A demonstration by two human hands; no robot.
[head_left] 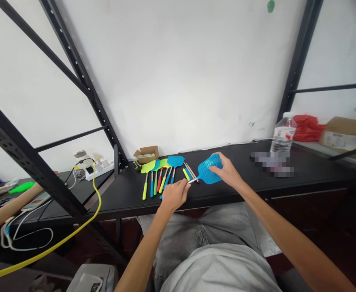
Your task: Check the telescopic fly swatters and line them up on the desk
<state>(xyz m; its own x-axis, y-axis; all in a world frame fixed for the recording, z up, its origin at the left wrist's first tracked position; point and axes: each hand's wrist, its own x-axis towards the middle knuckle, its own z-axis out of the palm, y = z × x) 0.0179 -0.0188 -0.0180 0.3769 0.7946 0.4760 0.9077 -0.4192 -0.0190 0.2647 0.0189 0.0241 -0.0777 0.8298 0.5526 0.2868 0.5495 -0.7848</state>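
Holding one blue fly swatter (207,173) in front of the body, stretched between two hands over the near part of a black table (241,162). Gripping its metal shaft in the closed left hand (175,195), near the base of the mesh head. Pinching the right side of that head with the right hand (227,170), thumb on the mesh (fingers partly hidden behind it). So having the head directly between the two hands, touching the right and just beyond the left, with only a short bright stretch of shaft in view. Cannot tell how much handle runs inside the left hand. Having a row of swatters (160,184) just beyond the left hand and off to its left, in yellow, blue, green and red, laid with handles toward the body. Having a few thin rods (190,168) just behind the held shaft, beside yellow and blue sticks (185,174). Facing an open cardboard box (149,154) behind the row and, well to the right of the right hand, a water bottle (282,138) near a red bag (307,129).
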